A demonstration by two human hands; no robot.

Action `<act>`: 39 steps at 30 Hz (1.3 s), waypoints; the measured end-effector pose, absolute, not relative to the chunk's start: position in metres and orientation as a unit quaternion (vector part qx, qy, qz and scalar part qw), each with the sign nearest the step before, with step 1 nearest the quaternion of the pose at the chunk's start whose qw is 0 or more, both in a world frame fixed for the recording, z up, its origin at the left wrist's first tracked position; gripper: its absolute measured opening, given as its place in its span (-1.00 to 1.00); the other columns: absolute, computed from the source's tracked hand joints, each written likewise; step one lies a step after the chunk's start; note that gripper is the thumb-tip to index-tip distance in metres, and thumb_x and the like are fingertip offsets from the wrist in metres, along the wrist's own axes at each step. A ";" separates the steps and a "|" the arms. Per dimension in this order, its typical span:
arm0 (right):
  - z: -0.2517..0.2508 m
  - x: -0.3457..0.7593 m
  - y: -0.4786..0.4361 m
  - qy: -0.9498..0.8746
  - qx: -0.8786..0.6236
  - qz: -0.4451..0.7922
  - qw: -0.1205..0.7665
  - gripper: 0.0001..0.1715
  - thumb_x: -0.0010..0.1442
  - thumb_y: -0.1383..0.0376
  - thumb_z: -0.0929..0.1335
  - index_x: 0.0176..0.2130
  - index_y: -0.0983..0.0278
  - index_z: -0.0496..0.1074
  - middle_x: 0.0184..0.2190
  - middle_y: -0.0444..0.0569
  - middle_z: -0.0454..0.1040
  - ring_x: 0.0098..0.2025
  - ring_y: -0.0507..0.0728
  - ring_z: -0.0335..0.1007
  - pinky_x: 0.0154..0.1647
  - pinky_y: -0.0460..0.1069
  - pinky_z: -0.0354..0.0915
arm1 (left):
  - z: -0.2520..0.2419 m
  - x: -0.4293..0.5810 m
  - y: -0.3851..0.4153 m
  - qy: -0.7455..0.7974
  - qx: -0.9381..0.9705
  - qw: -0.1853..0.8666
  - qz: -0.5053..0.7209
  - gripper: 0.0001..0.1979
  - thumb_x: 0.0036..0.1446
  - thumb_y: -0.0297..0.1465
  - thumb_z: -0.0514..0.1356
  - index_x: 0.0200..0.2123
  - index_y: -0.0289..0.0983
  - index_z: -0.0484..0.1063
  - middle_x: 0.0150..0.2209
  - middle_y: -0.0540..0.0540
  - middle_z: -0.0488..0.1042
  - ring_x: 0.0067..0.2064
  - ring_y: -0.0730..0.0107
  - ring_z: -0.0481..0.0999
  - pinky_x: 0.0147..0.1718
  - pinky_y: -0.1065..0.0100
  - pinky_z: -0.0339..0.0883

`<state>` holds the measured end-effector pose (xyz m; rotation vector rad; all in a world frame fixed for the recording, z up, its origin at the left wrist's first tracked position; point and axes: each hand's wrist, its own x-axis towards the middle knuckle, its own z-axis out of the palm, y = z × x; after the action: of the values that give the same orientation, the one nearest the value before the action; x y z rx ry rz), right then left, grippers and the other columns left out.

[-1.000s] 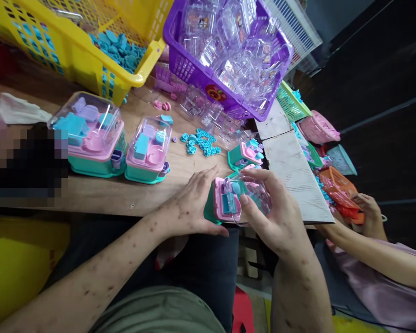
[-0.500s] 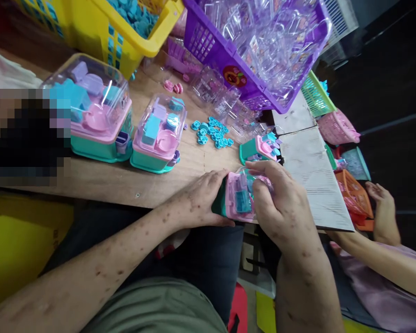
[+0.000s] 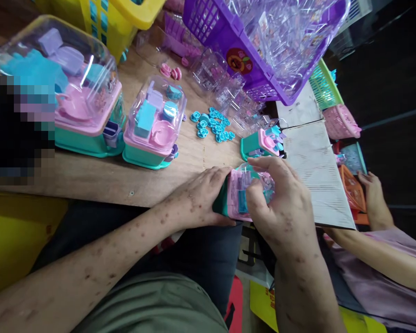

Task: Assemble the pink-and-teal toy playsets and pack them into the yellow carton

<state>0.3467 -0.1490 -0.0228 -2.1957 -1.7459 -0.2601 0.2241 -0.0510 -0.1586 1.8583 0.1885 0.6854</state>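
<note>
At the table's front edge a toy set box (image 3: pixel 234 199) with a green base and pink top lies tipped on its side, its upper face turned right. My left hand (image 3: pixel 204 199) is wrapped round the green base. Over the pink face sits a clear plastic cover (image 3: pixel 251 173); my right hand (image 3: pixel 280 199) grips it between thumb and fingers, though the fingertips are partly hidden. Blue and purple toy pieces show through the cover. Just behind stands an uncovered toy set (image 3: pixel 260 143), also tipped sideways.
Two covered toy sets (image 3: pixel 149 129) stand at left. Small blue pieces (image 3: pixel 215 124) lie mid-table, near loose clear covers (image 3: pixel 225 88). A purple basket (image 3: pixel 225 41) of clear covers and a yellow basket (image 3: pixel 125 18) stand behind. At right, a co-worker's hand (image 3: pixel 372 187) touches an orange basket (image 3: pixel 351 187).
The view has shifted slightly. My left hand keeps its hold on the box; my right thumb has moved a little left across the clear cover. The co-worker's hand has come against the orange basket.
</note>
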 end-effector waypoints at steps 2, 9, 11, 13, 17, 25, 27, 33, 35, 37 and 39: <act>-0.024 0.350 -0.151 -0.618 -0.763 -0.084 0.167 -0.66 0.34 0.29 0.32 0.06 0.15 0.53 0.02 0.11 0.66 0.12 0.39 0.63 0.12 0.30 0.58 | -0.159 0.225 -0.051 0.085 0.780 0.547 0.291 -0.01 0.08 -0.13 0.65 0.43 -0.16 0.23 0.37 -0.35 0.47 0.42 -0.31 0.49 0.40 -0.30 0.43; -0.024 0.373 -0.161 -0.623 -0.751 -0.010 0.219 -0.66 0.36 0.31 0.34 0.08 0.13 0.56 0.03 0.04 0.68 0.10 0.33 0.67 0.21 0.28 0.55 | -0.163 0.226 -0.048 0.069 0.789 0.529 0.305 0.05 0.05 -0.13 0.66 0.43 -0.21 0.19 0.36 -0.37 0.45 0.41 -0.31 0.49 0.39 -0.31 0.42; -0.025 0.373 -0.161 -0.618 -0.753 -0.019 0.225 -0.65 0.33 0.32 0.35 0.07 0.14 0.57 0.04 0.04 0.69 0.10 0.34 0.68 0.20 0.29 0.56 | -0.164 0.225 -0.047 0.062 0.790 0.524 0.310 0.05 0.07 -0.13 0.65 0.45 -0.20 0.17 0.37 -0.37 0.43 0.43 -0.29 0.47 0.41 -0.29 0.40; -0.027 0.370 -0.161 -0.617 -0.753 -0.032 0.226 -0.65 0.32 0.32 0.35 0.05 0.14 0.58 0.04 0.05 0.69 0.09 0.34 0.68 0.19 0.28 0.57 | -0.165 0.225 -0.048 0.057 0.788 0.527 0.314 0.05 0.09 -0.13 0.64 0.47 -0.18 0.16 0.40 -0.36 0.42 0.46 -0.30 0.45 0.44 -0.29 0.38; -0.029 0.362 -0.158 -0.613 -0.756 -0.058 0.223 -0.66 0.33 0.30 0.33 0.05 0.16 0.57 0.00 0.06 0.70 0.06 0.34 0.68 0.13 0.28 0.59 | -0.166 0.226 -0.050 0.055 0.779 0.537 0.320 0.03 0.09 -0.12 0.63 0.46 -0.21 0.20 0.40 -0.38 0.43 0.47 -0.32 0.45 0.45 -0.28 0.37; -0.033 0.359 -0.158 -0.638 -0.733 -0.084 0.220 -0.63 0.30 0.34 0.33 0.06 0.13 0.54 0.02 0.06 0.68 0.14 0.34 0.64 0.17 0.26 0.60 | -0.151 0.217 -0.035 0.038 0.743 0.620 0.250 -0.41 0.31 -0.29 0.33 0.36 -0.12 0.32 0.40 -0.24 0.46 0.50 -0.09 0.41 0.52 -0.20 0.30; -0.035 0.357 -0.159 -0.632 -0.737 -0.089 0.221 -0.64 0.31 0.35 0.32 0.06 0.13 0.52 0.02 0.05 0.67 0.13 0.33 0.64 0.16 0.26 0.60 | -0.146 0.218 -0.037 0.062 0.723 0.650 0.226 -0.61 0.45 -0.26 0.16 0.28 -0.08 0.36 0.36 -0.18 0.49 0.50 0.02 0.42 0.53 -0.16 0.29; -0.040 0.348 -0.159 -0.618 -0.747 -0.118 0.216 -0.67 0.35 0.33 0.30 0.07 0.15 0.50 0.00 0.10 0.63 0.15 0.34 0.61 0.19 0.29 0.57 | -0.140 0.229 -0.069 0.196 0.755 0.572 0.255 -0.61 0.62 -0.15 -0.08 0.34 -0.13 0.25 0.38 -0.24 0.47 0.46 -0.02 0.42 0.46 -0.21 0.28; -0.041 0.345 -0.159 -0.618 -0.748 -0.117 0.211 -0.65 0.35 0.33 0.30 0.08 0.15 0.49 0.01 0.11 0.62 0.16 0.34 0.60 0.20 0.29 0.57 | -0.139 0.230 -0.076 0.217 0.757 0.562 0.254 -0.61 0.61 -0.19 -0.08 0.37 -0.12 0.21 0.42 -0.23 0.45 0.49 0.01 0.39 0.45 -0.19 0.25; -0.042 0.343 -0.159 -0.618 -0.749 -0.116 0.207 -0.64 0.34 0.33 0.30 0.09 0.14 0.48 0.02 0.12 0.60 0.16 0.34 0.59 0.19 0.29 0.57 | -0.136 0.231 -0.080 0.229 0.754 0.564 0.248 -0.60 0.61 -0.20 -0.08 0.38 -0.11 0.19 0.44 -0.20 0.44 0.50 0.06 0.37 0.46 -0.16 0.22; -0.044 0.342 -0.159 -0.620 -0.747 -0.116 0.210 -0.63 0.34 0.34 0.30 0.10 0.14 0.47 0.03 0.12 0.59 0.17 0.34 0.58 0.21 0.29 0.55 | -0.135 0.231 -0.080 0.238 0.751 0.568 0.239 -0.60 0.61 -0.21 -0.10 0.39 -0.09 0.18 0.45 -0.18 0.43 0.51 0.08 0.36 0.47 -0.13 0.20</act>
<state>0.3424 -0.1594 -0.0440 -2.0781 -1.7230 -0.3232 0.2313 -0.0797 -0.1345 1.7637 0.5585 0.5621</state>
